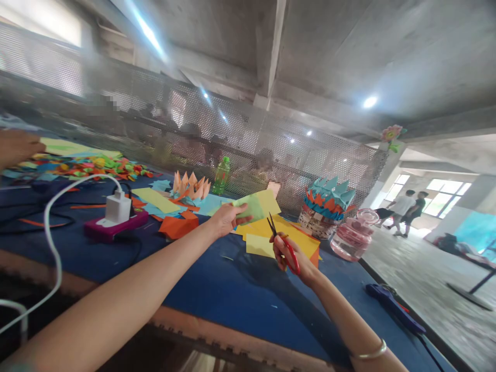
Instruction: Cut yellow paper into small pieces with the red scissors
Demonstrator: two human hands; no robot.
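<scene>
The right hand's fingers (pixel 277 249) are closed around red-handled scissors (pixel 290 251) above yellow paper sheets (pixel 289 232) on the desk (pixel 217 289), while the left hand's fingers (pixel 242 221) pinch a green-yellow paper sheet (pixel 256 205).

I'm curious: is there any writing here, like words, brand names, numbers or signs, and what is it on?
Nothing can be read in this view.
Green plastic bottle: any label is too blurred to read.
White charger: any marking is too small to read.
Magenta power strip: any marking is too small to read.
</scene>
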